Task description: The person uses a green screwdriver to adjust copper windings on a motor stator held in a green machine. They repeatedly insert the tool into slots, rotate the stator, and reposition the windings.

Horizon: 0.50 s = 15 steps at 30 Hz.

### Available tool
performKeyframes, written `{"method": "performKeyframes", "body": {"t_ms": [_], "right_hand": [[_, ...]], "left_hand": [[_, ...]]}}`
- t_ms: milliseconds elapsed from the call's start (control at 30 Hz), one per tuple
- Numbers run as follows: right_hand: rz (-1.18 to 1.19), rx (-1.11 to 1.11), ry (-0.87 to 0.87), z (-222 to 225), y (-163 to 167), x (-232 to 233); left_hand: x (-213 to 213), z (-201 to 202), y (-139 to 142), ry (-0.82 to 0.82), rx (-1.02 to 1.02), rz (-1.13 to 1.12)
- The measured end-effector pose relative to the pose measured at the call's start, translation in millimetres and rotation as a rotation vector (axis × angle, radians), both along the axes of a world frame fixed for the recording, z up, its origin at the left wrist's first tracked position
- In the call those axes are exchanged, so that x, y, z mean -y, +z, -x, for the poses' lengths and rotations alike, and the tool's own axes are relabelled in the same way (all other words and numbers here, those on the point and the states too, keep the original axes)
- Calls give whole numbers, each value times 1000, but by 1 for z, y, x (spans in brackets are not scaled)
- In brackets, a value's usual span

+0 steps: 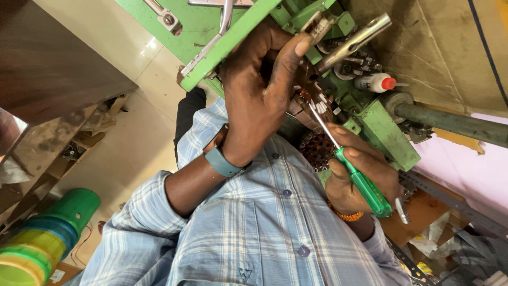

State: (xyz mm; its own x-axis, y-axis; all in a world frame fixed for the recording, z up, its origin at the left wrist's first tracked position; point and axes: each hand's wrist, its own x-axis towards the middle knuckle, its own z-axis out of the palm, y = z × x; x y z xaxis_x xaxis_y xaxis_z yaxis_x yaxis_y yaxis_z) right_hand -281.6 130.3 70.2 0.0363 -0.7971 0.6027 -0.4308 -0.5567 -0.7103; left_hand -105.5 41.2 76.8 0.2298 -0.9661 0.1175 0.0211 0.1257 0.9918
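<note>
While the right hand (346, 188) was closed around the green handle of a screwdriver (362, 182), the shaft ran up and away from the palm, and its tip sat in a cluster of small metal parts (317, 103) on a green machine (389, 132). The tip was just under the left hand's thumb. The left hand (259, 90) was clamped over the machine body, fingers curled round the far side, thumb pressed near a steel lever (354, 39). What the fingers gripped behind could not be seen.

Judged progress: mid-job. The tip looked engaged and the mechanism lay exposed, with both hands committed and nothing set down. Whether the fastener was going in or out could not be told.

A round brown slotted part (317, 149) lay just beside the right knuckles. A white bottle with a red cap (377, 82) sat near, beyond the tip, and a grey shaft (450, 122) ran off well past the right hand.

Room was tight. The left thumb, the lever and the machine's green edges boxed in the tip. The handle end had open space towards the wrist, with a loose bolt (402, 210) touching or just beside it. A green flat plate (233, 37) crossed above the left knuckles. Open floor (127, 153) lay off the left forearm.
</note>
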Motion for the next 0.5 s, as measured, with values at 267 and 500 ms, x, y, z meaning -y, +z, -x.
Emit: {"method": "performKeyframes", "body": {"t_ms": [267, 500], "right_hand": [[-36, -30, 6, 2, 9, 1], [21, -27, -96, -12, 4, -4]], "left_hand": [[1, 2, -1, 57, 49, 52], [-1, 0, 1, 47, 37, 53]]}}
